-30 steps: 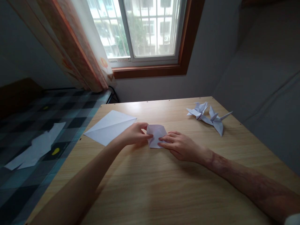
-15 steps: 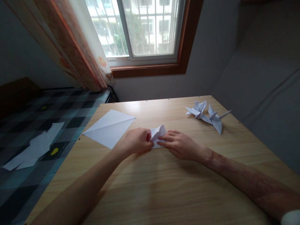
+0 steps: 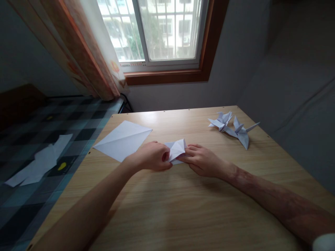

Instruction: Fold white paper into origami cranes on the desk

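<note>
A small folded sheet of white paper (image 3: 178,149) lies on the wooden table between my hands, one flap raised from it. My left hand (image 3: 154,156) grips its left side with curled fingers and the thumb along the near edge. From the right, my right hand (image 3: 202,159) has its fingers on the paper, some of them under the raised flap; their tips are partly hidden. A larger white square sheet (image 3: 123,141) with a diagonal crease lies flat just beyond my left hand.
Two folded paper cranes (image 3: 221,122) sit at the table's (image 3: 162,212) far right. White paper scraps (image 3: 43,158) lie on the checkered bed (image 3: 15,205) to the left. Beyond the table's far edge are a wall and a barred window (image 3: 170,31) with a curtain (image 3: 89,52).
The raised flap of the folded paper has opened out into a flatter, creased face. My right fingers have shifted slightly right along it, while my left hand keeps its hold.
</note>
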Available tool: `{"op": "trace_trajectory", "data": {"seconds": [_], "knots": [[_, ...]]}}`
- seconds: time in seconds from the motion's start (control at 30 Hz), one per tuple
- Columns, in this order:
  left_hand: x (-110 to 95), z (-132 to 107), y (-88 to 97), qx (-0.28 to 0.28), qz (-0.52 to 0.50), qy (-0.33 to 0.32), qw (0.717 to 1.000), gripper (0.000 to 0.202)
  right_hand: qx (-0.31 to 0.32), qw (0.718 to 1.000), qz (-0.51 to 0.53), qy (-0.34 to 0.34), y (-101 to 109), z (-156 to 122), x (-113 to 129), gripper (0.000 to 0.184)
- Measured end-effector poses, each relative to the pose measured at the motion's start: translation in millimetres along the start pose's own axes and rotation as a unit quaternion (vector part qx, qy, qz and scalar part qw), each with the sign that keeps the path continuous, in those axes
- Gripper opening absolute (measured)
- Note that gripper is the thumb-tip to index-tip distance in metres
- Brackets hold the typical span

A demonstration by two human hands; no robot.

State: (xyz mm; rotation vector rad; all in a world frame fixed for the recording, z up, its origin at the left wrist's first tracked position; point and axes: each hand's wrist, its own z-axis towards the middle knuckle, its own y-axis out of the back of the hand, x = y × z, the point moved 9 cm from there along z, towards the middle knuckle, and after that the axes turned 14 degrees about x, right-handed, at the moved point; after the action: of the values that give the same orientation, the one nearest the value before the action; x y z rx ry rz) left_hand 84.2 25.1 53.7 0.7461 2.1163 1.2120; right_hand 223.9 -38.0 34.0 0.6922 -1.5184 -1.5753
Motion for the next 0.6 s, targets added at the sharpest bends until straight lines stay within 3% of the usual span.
{"op": "trace_trajectory", "data": {"seconds": [0.23, 0.37, 0.47, 0.6], "knots": [[-6.7, -2.1, 7.2, -0.037, -0.012, -0.078, 0.996, 0.019, -0.003, 1.0, -0.015, 0.008, -0.7, -0.6, 1.0, 0.039], [3.7, -3.0, 12.0, -0.039, -0.045, -0.141, 0.988, 0.015, 0.002, 1.0, -0.015, 0.003, -1.0, -0.1, 1.0, 0.042], [21.1, 0.3, 18.5, -0.088, -0.051, -0.129, 0.986, 0.017, 0.0, 1.0, -0.01, 0.002, -0.1, 0.0, 1.7, 0.049], [28.2, 6.5, 14.6, -0.089, -0.077, -0.144, 0.982, 0.011, 0.009, 1.0, 0.003, -0.009, -1.6, 0.8, 0.5, 0.052]]}}
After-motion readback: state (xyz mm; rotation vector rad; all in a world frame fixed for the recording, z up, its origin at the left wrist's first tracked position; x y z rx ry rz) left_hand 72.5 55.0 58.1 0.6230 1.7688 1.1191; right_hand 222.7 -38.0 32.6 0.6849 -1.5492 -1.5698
